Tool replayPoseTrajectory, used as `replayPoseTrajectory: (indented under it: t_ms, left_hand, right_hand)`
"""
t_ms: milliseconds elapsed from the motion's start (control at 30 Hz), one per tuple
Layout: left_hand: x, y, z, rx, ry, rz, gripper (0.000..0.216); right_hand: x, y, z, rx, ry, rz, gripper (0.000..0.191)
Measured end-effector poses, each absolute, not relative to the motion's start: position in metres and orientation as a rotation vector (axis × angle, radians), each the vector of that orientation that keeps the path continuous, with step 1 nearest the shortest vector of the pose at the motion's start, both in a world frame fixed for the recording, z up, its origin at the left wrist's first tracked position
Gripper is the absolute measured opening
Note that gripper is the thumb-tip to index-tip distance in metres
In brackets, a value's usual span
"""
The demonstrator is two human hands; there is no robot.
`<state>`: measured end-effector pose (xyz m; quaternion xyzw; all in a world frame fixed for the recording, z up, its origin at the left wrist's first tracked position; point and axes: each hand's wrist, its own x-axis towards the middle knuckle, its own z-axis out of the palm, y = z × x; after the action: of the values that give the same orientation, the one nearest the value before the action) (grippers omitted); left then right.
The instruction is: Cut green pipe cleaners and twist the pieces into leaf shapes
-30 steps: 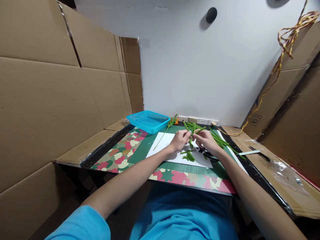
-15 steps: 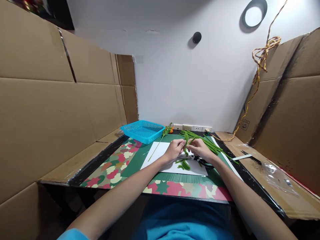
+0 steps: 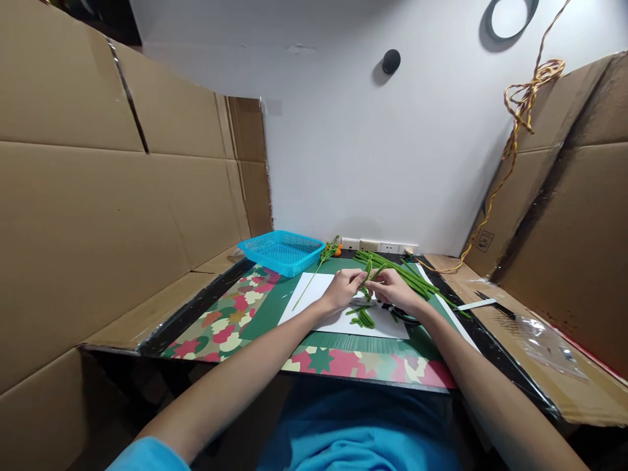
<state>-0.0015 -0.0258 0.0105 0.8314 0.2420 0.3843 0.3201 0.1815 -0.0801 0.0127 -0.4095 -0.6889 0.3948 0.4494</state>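
Head view looks down on two bare forearms reaching over a worktop [image 3: 255,307] covered with a red, green and cream patterned sheet. Left hand [image 3: 343,290] and right hand [image 3: 395,289] meet above a white rectangular sheet of paper [image 3: 318,291], each with its fingers pinched on the same bent green fuzzy pipe cleaner [image 3: 369,272], which stands up between them a little above the paper. Both hands are closed around that stem, thumbs and forefingers nearly touching one another.

Just below the hands, on the paper, lie several short cut green pipe-cleaner pieces [image 3: 362,318]. Behind the right hand a loose bundle of long green pipe cleaners [image 3: 407,275] stretches diagonally across the green mat toward the right edge. Partly hidden under the right wrist sits a dark-handled pair of scissors [image 3: 405,317]. To the left of the paper a thin green flower stem with an orange head [image 3: 321,265] lies slanted, its head beside a shallow blue plastic mesh basket [image 3: 280,250] at the back left of the worktop. Brown cardboard panels [image 3: 98,216] wall in both sides, and a twisted yellow cord [image 3: 520,118] hangs down the white wall at right.
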Motion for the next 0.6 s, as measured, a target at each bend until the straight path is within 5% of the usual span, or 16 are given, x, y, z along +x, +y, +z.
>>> replayPoseTrajectory:
  t_ms: [600]
  left_hand:
    - [-0.0011,-0.0248,0.0076,2.208,0.717,0.976,0.05]
  right_hand:
    - [0.1791,-0.085,0.0155,-1.059,-1.8,0.989,0.049]
